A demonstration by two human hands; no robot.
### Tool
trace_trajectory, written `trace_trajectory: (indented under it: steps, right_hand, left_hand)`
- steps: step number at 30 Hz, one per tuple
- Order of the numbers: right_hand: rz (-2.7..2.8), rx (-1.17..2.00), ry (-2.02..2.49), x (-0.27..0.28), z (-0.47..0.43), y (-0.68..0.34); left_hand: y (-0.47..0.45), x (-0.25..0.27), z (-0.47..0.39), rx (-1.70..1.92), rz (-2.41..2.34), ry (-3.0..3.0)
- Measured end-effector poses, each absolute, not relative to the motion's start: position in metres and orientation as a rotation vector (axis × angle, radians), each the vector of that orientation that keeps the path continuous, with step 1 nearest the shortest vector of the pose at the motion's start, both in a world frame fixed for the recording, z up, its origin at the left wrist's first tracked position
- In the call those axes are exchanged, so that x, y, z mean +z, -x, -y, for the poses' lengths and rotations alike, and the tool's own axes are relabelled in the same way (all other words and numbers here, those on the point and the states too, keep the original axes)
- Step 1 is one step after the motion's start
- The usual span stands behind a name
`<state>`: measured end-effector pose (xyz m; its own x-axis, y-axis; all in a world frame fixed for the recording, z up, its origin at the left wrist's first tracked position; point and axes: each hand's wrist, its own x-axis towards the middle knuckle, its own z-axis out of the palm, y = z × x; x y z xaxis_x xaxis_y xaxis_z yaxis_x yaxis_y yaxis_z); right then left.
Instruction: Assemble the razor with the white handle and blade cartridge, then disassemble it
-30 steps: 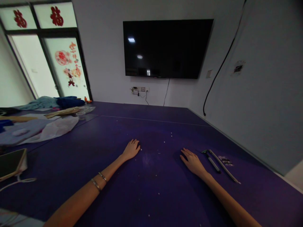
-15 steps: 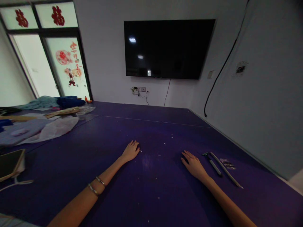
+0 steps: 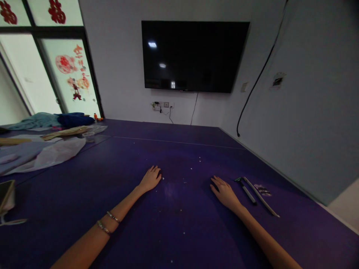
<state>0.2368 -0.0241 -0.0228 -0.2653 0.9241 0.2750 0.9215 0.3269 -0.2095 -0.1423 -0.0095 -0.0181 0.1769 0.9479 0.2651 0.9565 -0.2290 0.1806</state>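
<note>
My left hand (image 3: 150, 179) lies palm down on the purple tabletop (image 3: 179, 149), fingers stretched out and holding nothing. Two bracelets (image 3: 108, 222) circle that forearm. Over on the right, my right hand (image 3: 225, 191) also rests flat with its fingers extended and nothing in it. Just beyond its right side lies a tool with a grey handle and a thin green-grey head (image 3: 247, 192), perhaps a razor. Next to that is a long, slightly curved pale strip (image 3: 261, 197). A small clear packet with dark contents (image 3: 263, 189) lies to the right of the strip.
White specks (image 3: 191, 169) dot the tabletop between my hands. At the left are plastic bags (image 3: 60, 152), folded blue cloth (image 3: 74, 119) and a device's corner (image 3: 8, 198). A television (image 3: 193, 56) hangs on the far wall, and a black cable (image 3: 260, 74) dangles at the right.
The whole view has shifted slightly, so everything sits a little further left in the picture. Both hands stay in the same places on the tabletop.
</note>
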Motion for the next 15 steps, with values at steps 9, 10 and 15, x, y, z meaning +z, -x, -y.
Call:
trace_trajectory:
  steps: [9, 10, 15]
  right_hand:
    - [2.136, 0.081, 1.506, -0.016, 0.024, -0.239]
    - [2.091, 0.067, 1.488, -0.013, 0.023, -0.243]
    - [1.803, -0.029, 1.683, 0.016, 0.021, -0.291]
  left_hand:
    - [0.146, -0.023, 0.003, -0.519, 1.886, 2.372]
    - [0.147, -0.024, 0.002, -0.523, 1.881, 2.365]
    - [0.148, -0.023, 0.001, -0.486, 1.838, 2.357]
